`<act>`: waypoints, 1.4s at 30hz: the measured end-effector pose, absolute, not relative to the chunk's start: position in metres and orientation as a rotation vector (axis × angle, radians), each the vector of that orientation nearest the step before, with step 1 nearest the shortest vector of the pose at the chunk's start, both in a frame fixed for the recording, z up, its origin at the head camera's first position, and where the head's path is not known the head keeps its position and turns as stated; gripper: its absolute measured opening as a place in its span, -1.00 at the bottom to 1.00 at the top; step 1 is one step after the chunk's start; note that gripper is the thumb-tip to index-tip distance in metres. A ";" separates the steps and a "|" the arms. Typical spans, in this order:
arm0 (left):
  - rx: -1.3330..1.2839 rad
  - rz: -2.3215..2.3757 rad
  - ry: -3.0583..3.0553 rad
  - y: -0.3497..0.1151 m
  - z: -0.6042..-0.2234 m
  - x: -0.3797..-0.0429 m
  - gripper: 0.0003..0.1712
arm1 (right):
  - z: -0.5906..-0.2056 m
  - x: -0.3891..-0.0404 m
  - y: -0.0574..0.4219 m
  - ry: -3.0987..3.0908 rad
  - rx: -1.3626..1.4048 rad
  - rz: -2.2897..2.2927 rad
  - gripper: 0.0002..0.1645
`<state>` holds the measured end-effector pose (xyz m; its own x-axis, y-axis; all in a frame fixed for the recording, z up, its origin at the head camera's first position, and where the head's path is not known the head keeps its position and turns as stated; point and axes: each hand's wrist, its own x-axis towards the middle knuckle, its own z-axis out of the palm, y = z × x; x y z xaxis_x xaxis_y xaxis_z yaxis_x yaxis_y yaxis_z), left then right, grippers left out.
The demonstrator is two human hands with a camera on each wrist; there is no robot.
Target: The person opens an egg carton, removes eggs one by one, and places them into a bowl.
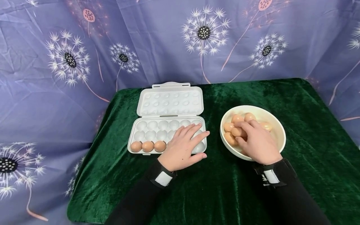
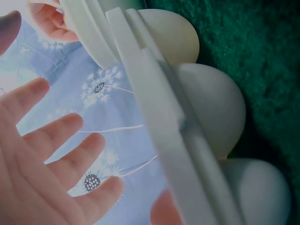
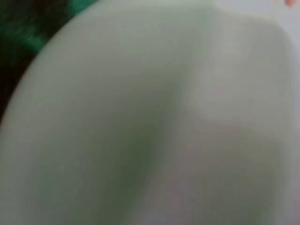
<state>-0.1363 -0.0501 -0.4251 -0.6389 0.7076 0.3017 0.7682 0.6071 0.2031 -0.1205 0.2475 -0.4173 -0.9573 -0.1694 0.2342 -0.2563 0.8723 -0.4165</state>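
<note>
In the head view my left hand (image 1: 182, 148) spreads its straight fingers over the right part of an egg box (image 1: 130, 137). Whether it touches the box is unclear. Three brown eggs (image 1: 147, 146) sit in the near row, at its left end; the hand hides part of that row. My right hand (image 1: 258, 142) reaches into a cream bowl (image 1: 279, 131) and holds a brown egg (image 1: 238, 132) between thumb and fingers. Several other eggs (image 1: 237, 118) lie around it. The right wrist view is filled by the bowl's blurred wall (image 3: 93, 117).
The box's lid (image 1: 170, 101) lies folded back behind its tray. Box and bowl stand apart on a green velvet cloth (image 1: 202, 193). A purple curtain (image 1: 163, 40) with dandelion prints hangs behind the table and along its sides.
</note>
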 end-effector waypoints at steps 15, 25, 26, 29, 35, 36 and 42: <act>-1.279 -0.673 -2.445 -0.050 -0.416 -0.126 -0.29 | -0.404 -0.104 0.193 -2.704 0.697 1.242 -0.26; -1.307 -0.772 -2.390 -0.062 -0.412 -0.122 -0.37 | -0.408 -0.107 0.166 -2.617 0.889 1.447 -0.16; -1.307 -0.779 -2.384 -0.063 -0.412 -0.122 -0.39 | -0.408 -0.107 0.165 -2.609 0.894 1.453 -0.13; -1.305 -0.773 -2.359 -0.066 -0.412 -0.123 -0.47 | -0.408 -0.108 0.161 -2.598 0.901 1.449 -0.05; -1.303 -0.728 -2.327 -0.070 -0.410 -0.126 -0.57 | -0.410 -0.109 0.158 -2.634 0.931 1.399 -0.11; -1.305 -0.720 -2.331 -0.071 -0.410 -0.127 -0.58 | -0.410 -0.109 0.158 -2.647 0.933 1.386 -0.13; -1.285 -0.601 -2.443 -0.077 -0.413 -0.128 -0.55 | -0.412 -0.111 0.160 -2.718 0.914 1.317 -0.23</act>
<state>-0.1278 -0.0768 -0.4129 -0.5466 0.7011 0.4579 0.8335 0.5081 0.2170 -0.1110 0.1599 -0.4123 -0.8319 -0.5049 0.2301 -0.4934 0.4835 -0.7230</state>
